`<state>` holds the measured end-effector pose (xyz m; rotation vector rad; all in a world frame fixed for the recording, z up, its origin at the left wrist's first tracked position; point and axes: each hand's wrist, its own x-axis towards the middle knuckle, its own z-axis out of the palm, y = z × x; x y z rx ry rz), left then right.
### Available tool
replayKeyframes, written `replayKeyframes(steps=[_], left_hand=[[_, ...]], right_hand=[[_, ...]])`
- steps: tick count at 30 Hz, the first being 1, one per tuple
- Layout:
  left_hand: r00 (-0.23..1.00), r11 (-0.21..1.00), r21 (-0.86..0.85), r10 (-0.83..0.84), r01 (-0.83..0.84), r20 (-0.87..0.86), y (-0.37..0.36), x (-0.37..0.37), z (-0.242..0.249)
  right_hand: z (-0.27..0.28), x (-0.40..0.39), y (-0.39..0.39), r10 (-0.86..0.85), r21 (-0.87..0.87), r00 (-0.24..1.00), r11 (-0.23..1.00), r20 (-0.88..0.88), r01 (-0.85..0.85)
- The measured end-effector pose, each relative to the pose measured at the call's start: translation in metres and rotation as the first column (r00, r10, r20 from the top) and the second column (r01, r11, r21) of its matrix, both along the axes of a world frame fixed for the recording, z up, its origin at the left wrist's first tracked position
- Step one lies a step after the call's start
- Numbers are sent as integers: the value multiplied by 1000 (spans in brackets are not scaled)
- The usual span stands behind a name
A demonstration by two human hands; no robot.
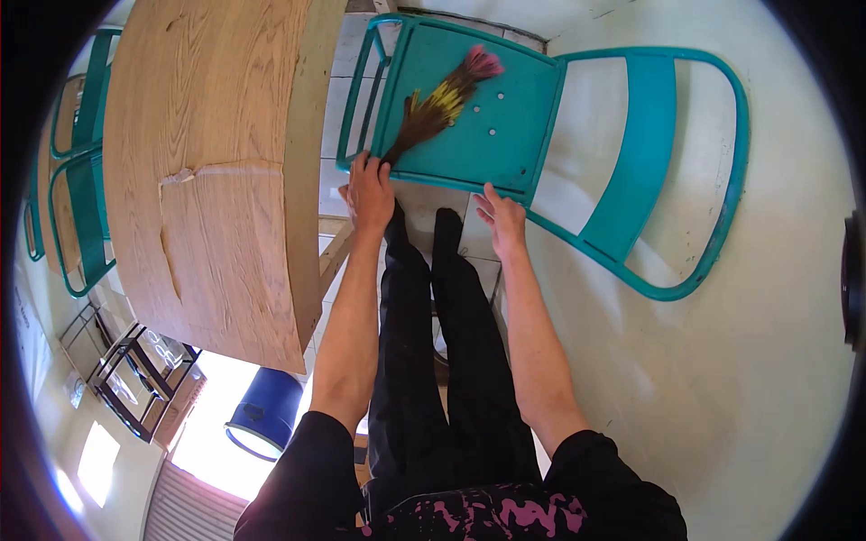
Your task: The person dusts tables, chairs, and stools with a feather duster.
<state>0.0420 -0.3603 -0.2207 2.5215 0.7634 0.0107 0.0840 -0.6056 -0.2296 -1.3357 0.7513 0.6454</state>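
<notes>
A teal metal chair [532, 90] stands in front of me, its seat facing up and its backrest to the right. On the seat lies what looks like a feather duster [442, 106], brown with yellow and pink tufts. Its narrow dark end reaches the near left corner, beside my left fingers. My left hand [368, 198] is closed over the seat's near edge at that corner; whether the duster's end passes under it is hidden. Further right, my right hand [503, 219] has its fingers apart, one fingertip touching the same edge.
A wood-patterned table [207, 108] with peeling veneer stands close on my left. More teal chairs [86, 198] are beyond it. A blue drum [271, 406] and a dark metal rack [144, 379] lie to the lower left. A pale wall [649, 388] is on the right.
</notes>
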Motion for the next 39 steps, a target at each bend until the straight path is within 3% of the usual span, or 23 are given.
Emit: replayKeyframes(steps=[5, 7, 10, 12, 13, 15, 18, 19, 20, 22, 23, 25, 26, 28, 33, 34, 36, 39], left_hand=[[997, 992, -98, 71, -75, -42, -22, -35, 6], [998, 989, -140, 55, -55, -5, -33, -53, -1], [992, 968, -235, 106, -86, 74, -64, -68, 10], [993, 902, -418, 116, -110, -12, -86, -66, 17], [996, 900, -429, 83, -82, -15, -97, -61, 17], [978, 758, -636, 12, -145, -209, -114, -37, 41], [978, 745, -659, 49, 101, 205, -143, -21, 18], [982, 727, -682, 64, 76, 178, -146, -13, 16], [981, 724, -685, 64, 80, 182, -145, -5, 20], [994, 767, -641, 79, -16, 70, -132, 6, 31], [985, 806, -592, 75, 31, 154, -123, 9, 32], [957, 877, -476, 80, 65, 278, -99, 15, 23], [950, 911, -400, 31, 102, 311, -82, 19, 20], [942, 983, -176, 9, 53, 336, -53, 25, 11], [980, 998, 40, 41, -50, 193, 3, 44, -1], [980, 998, 40, 41, -49, 193, 10, 41, -11], [997, 981, -179, 75, -73, 7, 16, 41, -16], [999, 987, -161, 29, -23, 37, 4, 12, -21]], right_hand=[[3, 22, -9, -4, -20, 1000, 1000, -17, 4], [9, 32, -4, -68, -60, 996, 996, 54, 71], [-11, 67, -20, 21, -113, 1000, 993, 13, -20], [-6, 92, -26, 36, -65, 991, 997, 127, -28], [-2, 103, -29, 57, -61, 980, 997, 192, -46], [-8, 119, -43, 116, -55, 966, 993, 230, -106], [5, 117, -52, 44, -22, 984, 999, 172, -41], [6, 108, -54, 97, -17, 983, 995, 153, -95], [2, 99, -59, 151, -12, 979, 988, 134, -151], [3, 71, -49, 213, -167, 974, 966, 79, -198], [-8, 56, -44, 230, -216, 970, 954, 79, -208], [-10, 31, -32, 312, -114, 942, 947, 124, -299], [-23, 14, -23, 144, 35, 949, 987, 282, -160], [-33, 2, -26, 168, 0, 936, 984, 308, -176], [-31, -2, -38, 215, -48, 912, 976, 350, -212], [-30, -5, -41, 181, -34, 918, 983, 352, -181], [-27, -6, -51, 148, -22, 922, 988, 357, -150], [-19, -14, -67, 126, -5, 921, 991, 369, -134]])
